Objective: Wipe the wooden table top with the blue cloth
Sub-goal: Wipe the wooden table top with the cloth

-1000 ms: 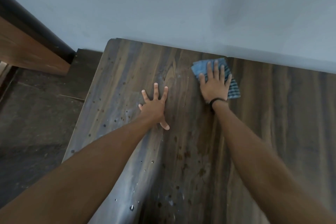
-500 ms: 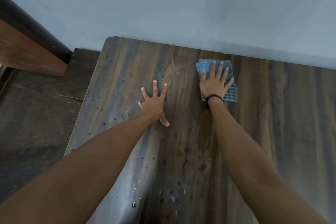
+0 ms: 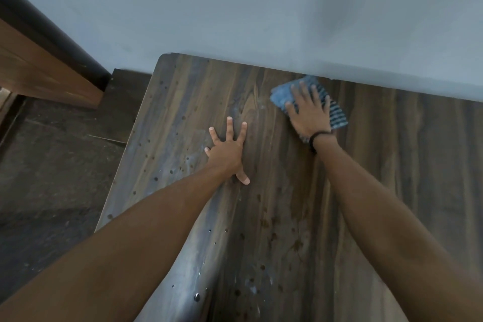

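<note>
A blue cloth (image 3: 337,115) lies flat on the wooden table top (image 3: 392,165) beside the wall (image 3: 261,8). The right hand (image 3: 309,115) presses it, fingers straight. The left hand (image 3: 227,151) rests splayed nearby, holding nothing. Droplets (image 3: 271,238) farther from the wall suggest much wiping remains.

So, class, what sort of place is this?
Probably a room indoors, perhaps in a home: a dark wood-grain table top set against a plain pale grey wall, with a dark tiled floor beside it.
</note>
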